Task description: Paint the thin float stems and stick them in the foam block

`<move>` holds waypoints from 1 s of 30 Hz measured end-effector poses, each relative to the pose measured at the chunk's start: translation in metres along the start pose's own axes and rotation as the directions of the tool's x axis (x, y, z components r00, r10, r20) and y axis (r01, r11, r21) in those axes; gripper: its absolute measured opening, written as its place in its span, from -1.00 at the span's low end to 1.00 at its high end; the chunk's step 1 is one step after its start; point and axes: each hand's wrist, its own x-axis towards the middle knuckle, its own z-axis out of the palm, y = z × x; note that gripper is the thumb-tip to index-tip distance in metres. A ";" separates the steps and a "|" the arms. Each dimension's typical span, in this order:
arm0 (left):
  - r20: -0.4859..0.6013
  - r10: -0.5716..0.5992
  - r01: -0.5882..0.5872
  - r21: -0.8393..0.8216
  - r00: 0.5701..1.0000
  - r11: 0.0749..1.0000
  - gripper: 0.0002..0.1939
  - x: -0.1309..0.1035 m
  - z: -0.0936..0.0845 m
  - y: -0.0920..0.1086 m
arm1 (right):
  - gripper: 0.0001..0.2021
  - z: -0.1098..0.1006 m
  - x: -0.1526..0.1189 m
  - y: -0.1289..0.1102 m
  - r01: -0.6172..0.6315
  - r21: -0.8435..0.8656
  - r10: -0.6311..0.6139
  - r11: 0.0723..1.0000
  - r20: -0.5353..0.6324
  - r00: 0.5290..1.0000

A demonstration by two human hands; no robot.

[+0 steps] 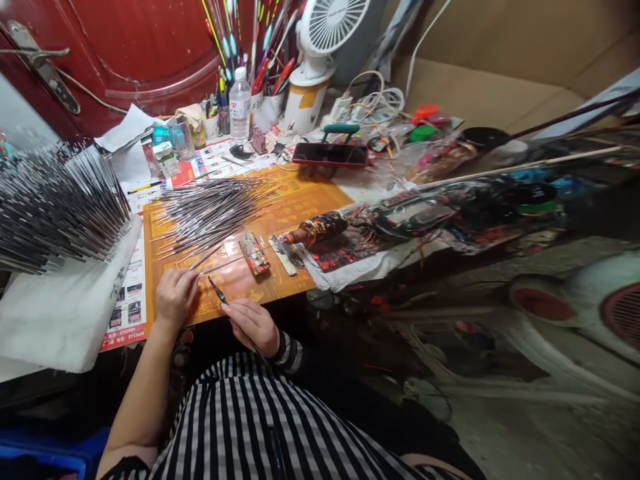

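My left hand rests at the front edge of the orange mat, its fingers closed round the end of a thin grey stick. The stick's far part lies over a small paint-stained block. Right of it, my right hand pinches a dark pen-like tool, its tip pointing up and left near the stick. Behind my hands a pile of thin dark sticks is spread on the mat.
Many upright dark sticks stand in a white foam block at the left. Behind are a water bottle, a white fan and a phone. A paint-crusted handle and stained cloth lie at the right.
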 end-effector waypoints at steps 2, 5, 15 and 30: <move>0.000 -0.005 0.005 -0.006 1.000 1.000 -0.90 0.000 0.000 0.001 | -0.42 0.006 0.000 -0.003 -0.009 -0.001 0.009 1.000 0.026 1.000; 0.002 -0.007 0.007 -0.013 1.000 1.000 -0.90 0.000 -0.001 0.002 | -0.42 0.009 -0.001 -0.005 -0.025 -0.031 0.026 0.999 0.050 0.998; -0.003 -0.008 0.008 -0.005 1.000 1.000 -0.91 0.000 -0.001 0.004 | -0.37 0.008 0.000 -0.009 -0.045 -0.048 0.048 0.998 0.072 0.996; 0.037 -0.076 0.077 -0.016 0.996 0.997 -0.85 -0.003 0.000 0.002 | -0.43 -0.002 0.001 -0.005 -0.028 0.011 0.027 1.000 0.044 0.999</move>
